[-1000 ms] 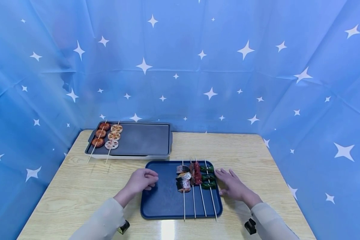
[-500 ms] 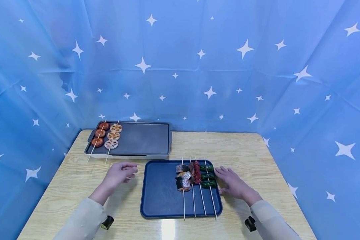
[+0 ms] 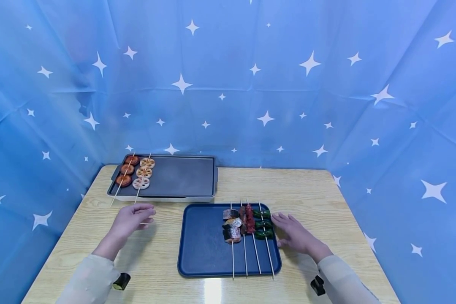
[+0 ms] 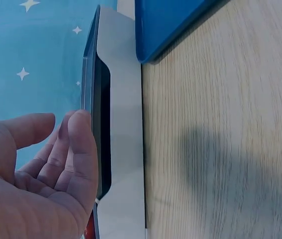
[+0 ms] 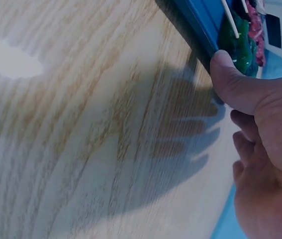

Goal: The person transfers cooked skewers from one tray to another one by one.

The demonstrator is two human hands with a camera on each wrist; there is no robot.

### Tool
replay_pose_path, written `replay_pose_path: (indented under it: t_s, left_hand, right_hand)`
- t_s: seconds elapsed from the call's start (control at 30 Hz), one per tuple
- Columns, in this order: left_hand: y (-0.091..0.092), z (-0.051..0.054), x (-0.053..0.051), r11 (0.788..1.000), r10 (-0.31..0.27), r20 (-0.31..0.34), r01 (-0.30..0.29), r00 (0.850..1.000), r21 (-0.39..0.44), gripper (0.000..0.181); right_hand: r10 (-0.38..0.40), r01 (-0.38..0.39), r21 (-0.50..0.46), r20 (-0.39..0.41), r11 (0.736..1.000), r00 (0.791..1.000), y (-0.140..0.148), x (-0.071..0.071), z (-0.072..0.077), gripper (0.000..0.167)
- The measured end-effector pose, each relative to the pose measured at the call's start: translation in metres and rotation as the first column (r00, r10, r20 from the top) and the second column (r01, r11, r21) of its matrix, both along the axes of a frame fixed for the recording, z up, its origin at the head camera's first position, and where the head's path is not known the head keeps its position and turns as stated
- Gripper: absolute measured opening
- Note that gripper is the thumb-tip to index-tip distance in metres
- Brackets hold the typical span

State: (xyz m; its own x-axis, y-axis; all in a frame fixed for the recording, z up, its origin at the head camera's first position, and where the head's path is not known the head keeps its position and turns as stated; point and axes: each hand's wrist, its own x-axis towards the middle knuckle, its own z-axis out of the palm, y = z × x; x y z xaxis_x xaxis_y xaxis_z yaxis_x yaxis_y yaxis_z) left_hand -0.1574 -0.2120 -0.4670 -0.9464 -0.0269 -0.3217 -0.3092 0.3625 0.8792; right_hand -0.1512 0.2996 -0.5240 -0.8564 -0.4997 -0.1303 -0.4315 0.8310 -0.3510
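Note:
My left hand hovers over the table in front of the griddle, its fingers loosely bent and nothing between them. In the left wrist view, a gap shows between thumb and forefinger. At the right edge of the blue tray, my right hand touches the rim; its thumb lies there in the right wrist view. On the tray's right half lie a fish skewer, a brown meat skewer, a red meat skewer and a green pepper skewer.
On the griddle's left side lie a lotus root skewer and a skewer of round brown-red slices, their sticks overhanging the front edge. A star-patterned blue curtain surrounds the wooden table at back and sides.
My left hand has moved left, from over the tray's left edge to in front of the griddle's left part. The right hand, tray and skewers look unmoved.

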Motion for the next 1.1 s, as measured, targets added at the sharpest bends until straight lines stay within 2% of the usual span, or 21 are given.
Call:
replay_pose_path:
  t_s: [0.5,0.87,1.1]
  left_hand:
    - [-0.019,0.004,0.003,1.000,0.011,0.016,-0.011,1.000,-0.007,0.047]
    - [-0.029,0.007,0.001,0.999,0.051,0.022,-0.051,0.998,0.013,0.048]
    - [-0.035,0.004,-0.001,0.996,0.085,0.012,-0.085,0.996,-0.035,0.047]
  right_hand:
    - [0.004,-0.003,-0.027,0.049,1.000,0.999,0.004,0.003,0.001,0.090]
    - [-0.021,0.025,-0.038,0.096,0.999,0.995,0.008,0.004,-0.002,0.095]
    - [0.012,-0.009,-0.053,0.062,0.999,0.998,0.009,0.004,-0.004,0.098]
